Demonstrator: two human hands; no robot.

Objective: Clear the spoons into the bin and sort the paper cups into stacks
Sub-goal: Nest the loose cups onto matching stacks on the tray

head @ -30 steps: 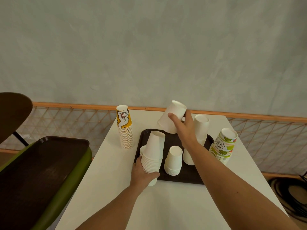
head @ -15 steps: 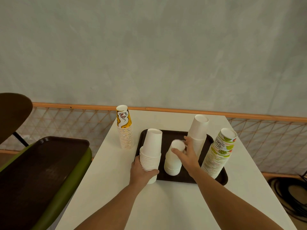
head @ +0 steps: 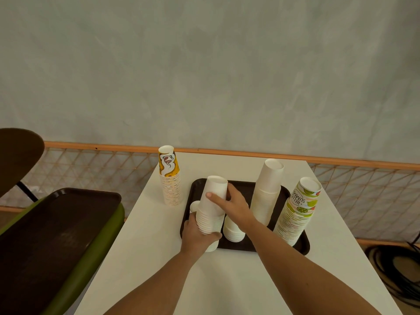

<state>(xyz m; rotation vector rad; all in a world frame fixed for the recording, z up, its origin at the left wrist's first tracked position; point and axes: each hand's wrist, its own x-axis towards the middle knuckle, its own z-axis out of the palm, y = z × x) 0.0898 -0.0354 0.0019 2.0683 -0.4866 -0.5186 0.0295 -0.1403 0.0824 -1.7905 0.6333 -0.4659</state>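
Observation:
My left hand (head: 197,235) grips the base of a stack of plain white cups (head: 211,214) at the front left corner of the dark tray (head: 302,243). My right hand (head: 231,204) wraps the top cup of that same stack, thumb across its front. A short white stack (head: 234,231) sits just right of it, partly hidden under my right wrist. A taller white stack (head: 267,192) stands further right on the tray. A lime-print stack (head: 297,212) leans at the tray's right end. A yellow-print stack (head: 170,178) stands on the white table (head: 227,280) left of the tray. No spoons are visible.
A green bin (head: 95,253) topped by a dark tray (head: 56,226) stands at the table's left. A small white cup (head: 195,205) peeks out behind the held stack. An orange-railed mesh fence (head: 102,169) runs behind the table. Black cables (head: 400,273) lie on the floor at right.
My right hand brought a white cup down to the short stack, then moved left onto the top of the stack in my left hand. The left hand stayed put.

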